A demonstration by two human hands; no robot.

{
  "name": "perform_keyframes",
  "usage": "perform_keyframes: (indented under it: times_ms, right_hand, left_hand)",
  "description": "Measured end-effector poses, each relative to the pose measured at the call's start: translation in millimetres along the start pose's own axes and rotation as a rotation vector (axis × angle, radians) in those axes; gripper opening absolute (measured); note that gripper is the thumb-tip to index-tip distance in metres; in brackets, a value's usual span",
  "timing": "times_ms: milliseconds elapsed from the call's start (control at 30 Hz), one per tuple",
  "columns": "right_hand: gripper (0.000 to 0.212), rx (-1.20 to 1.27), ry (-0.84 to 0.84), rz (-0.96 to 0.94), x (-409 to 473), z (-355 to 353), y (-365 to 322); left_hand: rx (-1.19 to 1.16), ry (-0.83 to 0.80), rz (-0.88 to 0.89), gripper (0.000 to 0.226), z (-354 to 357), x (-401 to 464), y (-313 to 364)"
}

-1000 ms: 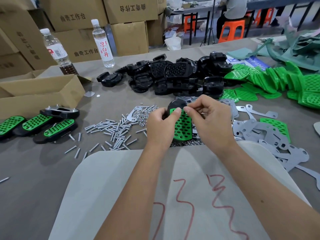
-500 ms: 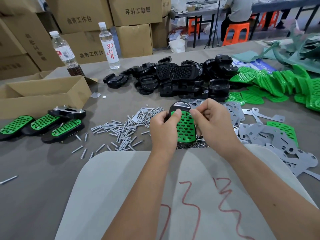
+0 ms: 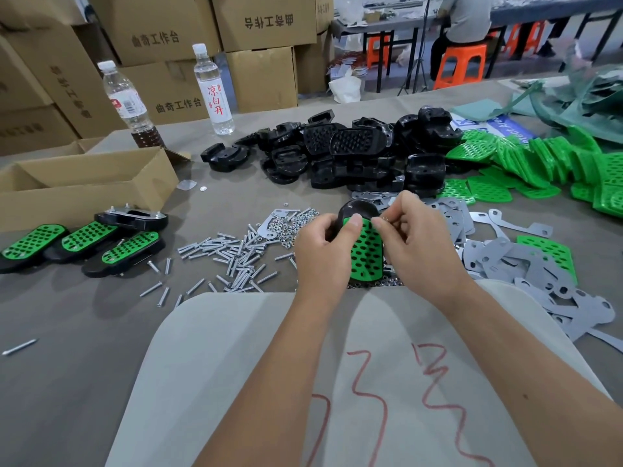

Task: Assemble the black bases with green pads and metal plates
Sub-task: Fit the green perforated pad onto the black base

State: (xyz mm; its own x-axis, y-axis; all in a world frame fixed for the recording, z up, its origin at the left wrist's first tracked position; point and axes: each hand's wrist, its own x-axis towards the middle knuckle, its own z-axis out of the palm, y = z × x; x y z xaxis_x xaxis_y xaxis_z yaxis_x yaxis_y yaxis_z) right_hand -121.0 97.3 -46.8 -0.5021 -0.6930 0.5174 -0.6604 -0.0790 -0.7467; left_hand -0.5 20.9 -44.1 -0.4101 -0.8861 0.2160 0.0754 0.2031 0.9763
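Observation:
My left hand (image 3: 325, 251) grips a black base (image 3: 357, 208) with a perforated green pad (image 3: 366, 256) lying on its top face; the thumb presses the pad's upper left corner. My right hand (image 3: 416, 244) pinches the pad's upper right edge with thumb and forefinger. The piece is held just above the table's middle. A heap of black bases (image 3: 337, 153) lies behind it. Loose green pads (image 3: 526, 163) pile up at the right. Grey metal plates (image 3: 505, 261) spread to the right of my hands.
Three assembled green-topped pieces (image 3: 81, 244) and one base with a plate lie at the left, beside an open cardboard box (image 3: 84, 183). Screws (image 3: 229, 254) and small nuts (image 3: 290, 224) are scattered left of my hands. Two bottles (image 3: 212, 89) stand behind. A grey cloth (image 3: 236, 365) covers the near table.
The camera view has shifted slightly, so everything sits a little to the right. My hands keep holding the base and pad, with small finger adjustments at the pad's top edge.

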Motion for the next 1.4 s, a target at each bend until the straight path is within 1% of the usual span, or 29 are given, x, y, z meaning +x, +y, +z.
perform_keyframes:
  times_ms: [33, 67, 133, 167, 233, 300, 367, 500, 533, 600, 633, 667, 733, 767, 833, 867, 900, 933, 1000, 1033, 1100, 1167, 1267, 1333, 1400]
  right_hand:
    - [0.030, 0.045, -0.019, 0.024, 0, 0, 1]
    - [0.029, 0.089, -0.040, 0.049, 1, -1, 2]
    - [0.027, 0.107, -0.069, 0.061, 2, -3, 3]
    - [0.027, 0.074, -0.071, 0.049, 3, -3, 3]
    - [0.026, -0.008, -0.056, 0.043, 3, -1, 4]
    - [0.026, 0.005, -0.029, 0.091, 2, 1, 5]
    - [0.025, 0.131, -0.014, 0.136, 3, 1, 5]
    - [0.024, 0.522, -0.054, 0.229, 6, -7, 3]
    - [0.023, 0.578, -0.087, 0.267, 7, -10, 3]
    - [0.026, 0.667, -0.204, 0.327, 9, -14, 5]
    - [0.028, 0.679, -0.248, 0.327, 9, -16, 6]
    - [0.030, 0.653, -0.252, 0.307, 9, -17, 5]
    - [0.028, 0.601, -0.170, 0.281, 10, -18, 5]
    - [0.027, 0.616, -0.110, 0.300, 11, -18, 5]
    - [0.026, 0.723, 0.028, 0.404, 13, -20, 6]
    - [0.025, 0.786, 0.113, 0.472, 15, -24, 7]
    - [0.024, 0.841, 0.202, 0.532, 17, -28, 8]
    - [0.023, 0.882, 0.279, 0.571, 19, -32, 9]
    - [0.023, 0.919, 0.382, 0.599, 21, -37, 10]
    - [0.023, 0.925, 0.412, 0.603, 21, -37, 9]
    - [0.020, 0.928, 0.457, 0.611, 20, -36, 9]
    - [0.020, 0.931, 0.459, 0.602, 20, -33, 9]
    - [0.020, 0.925, 0.431, 0.591, 20, -32, 10]
    - [0.021, 0.855, 0.392, 0.589, 19, -31, 12]
    - [0.028, 0.730, 0.314, 0.549, 18, -28, 12]
  left_hand:
    - [-0.084, -0.014, -0.054, 0.027, -1, 0, 0]
    - [-0.155, -0.031, -0.106, 0.026, -3, 0, 0]
    - [-0.191, -0.062, -0.152, 0.022, -5, 1, -1]
    - [-0.170, -0.065, -0.140, 0.026, -5, 1, 0]
    - [-0.011, -0.060, -0.043, 0.033, -3, 1, 0]
    - [0.129, -0.027, 0.067, 0.029, 2, -2, 1]
    - [0.119, 0.028, 0.120, 0.029, 5, -4, 1]
    - [-0.039, 0.027, 0.079, 0.026, 7, -4, 5]
    - [-0.065, 0.009, 0.069, 0.026, 8, -3, 6]
    - [-0.113, -0.033, 0.071, 0.026, 8, -2, 6]
    - [-0.124, -0.045, 0.082, 0.026, 8, -2, 7]
    - [-0.127, -0.055, 0.089, 0.026, 8, -1, 7]
    - [-0.145, -0.108, 0.080, 0.025, 10, -1, 8]
    - [-0.173, -0.149, 0.063, 0.024, 11, -2, 9]
    - [-0.176, -0.186, 0.056, 0.023, 15, -5, 10]
    - [-0.080, -0.166, 0.093, 0.022, 15, -4, 9]
    - [0.089, -0.143, 0.170, 0.017, 13, -3, 6]
    - [0.287, -0.159, 0.261, 0.013, 11, -2, 4]
    - [0.628, -0.326, 0.391, 0.016, 7, -3, 1]
    - [0.727, -0.413, 0.407, 0.018, 7, -4, 0]
    - [0.824, -0.476, 0.386, 0.014, 11, -7, -1]
    - [0.870, -0.477, 0.367, 0.011, 12, -4, -1]
    - [0.897, -0.471, 0.331, 0.011, 11, 0, 0]
    - [0.777, -0.368, 0.258, 0.011, 9, 1, 0]
    - [0.571, -0.203, 0.178, 0.008, 4, 3, 1]
